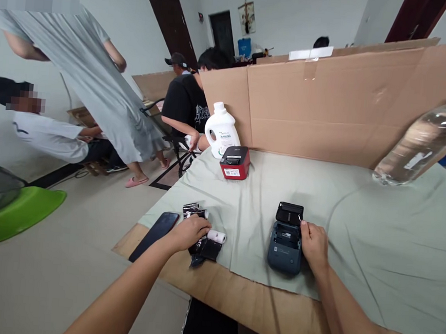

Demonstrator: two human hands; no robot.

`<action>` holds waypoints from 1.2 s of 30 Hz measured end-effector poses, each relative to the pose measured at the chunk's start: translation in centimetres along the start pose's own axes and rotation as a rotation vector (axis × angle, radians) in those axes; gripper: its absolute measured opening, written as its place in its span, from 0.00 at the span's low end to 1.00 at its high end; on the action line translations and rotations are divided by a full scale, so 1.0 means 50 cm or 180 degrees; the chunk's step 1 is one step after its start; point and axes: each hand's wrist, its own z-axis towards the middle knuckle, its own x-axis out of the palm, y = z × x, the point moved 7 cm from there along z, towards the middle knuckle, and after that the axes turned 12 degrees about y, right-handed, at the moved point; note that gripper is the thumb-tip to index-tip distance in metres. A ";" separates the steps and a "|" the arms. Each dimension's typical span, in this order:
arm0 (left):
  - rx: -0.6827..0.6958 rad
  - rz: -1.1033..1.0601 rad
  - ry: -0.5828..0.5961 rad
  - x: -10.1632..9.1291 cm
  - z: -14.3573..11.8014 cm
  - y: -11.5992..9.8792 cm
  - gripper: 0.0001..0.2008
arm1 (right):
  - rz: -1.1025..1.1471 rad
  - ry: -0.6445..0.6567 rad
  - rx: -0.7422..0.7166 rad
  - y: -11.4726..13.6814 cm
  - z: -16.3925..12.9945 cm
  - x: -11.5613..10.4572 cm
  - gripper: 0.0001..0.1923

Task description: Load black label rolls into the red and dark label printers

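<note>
While the right hand point(314, 245) steadies the open blue label printer point(285, 240) on the grey cloth point(356, 239), the left hand point(190, 231) closes over black roll packaging point(205, 248), suggesting paper loading; the white roll point(216, 236) needs seating next.

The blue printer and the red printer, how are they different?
The blue printer has its lid flipped open; the red printer is closed. The blue printer lies near the table's front edge, with the right hand touching its side; the red printer sits farther back beside a white bottle, untouched. The blue printer is dark blue-grey, the red printer red with a black top. Both are small boxes on the green cloth.
</note>
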 end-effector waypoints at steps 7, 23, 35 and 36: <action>-0.0436 0.0505 0.0143 0.020 -0.020 0.028 0.16 | -0.0021 0.0026 -0.0012 0.000 0.000 0.002 0.35; 0.0229 -0.0660 0.0648 0.008 -0.098 -0.063 0.19 | -0.0129 0.0100 0.0187 0.005 -0.002 0.004 0.29; 0.2226 -0.2760 -0.0345 -0.025 0.015 -0.324 0.06 | -0.0130 0.0066 0.0151 0.007 -0.002 0.002 0.29; 0.2268 -0.2717 -0.0465 -0.015 0.032 -0.337 0.06 | -0.0133 0.0050 0.0152 0.008 -0.003 0.002 0.29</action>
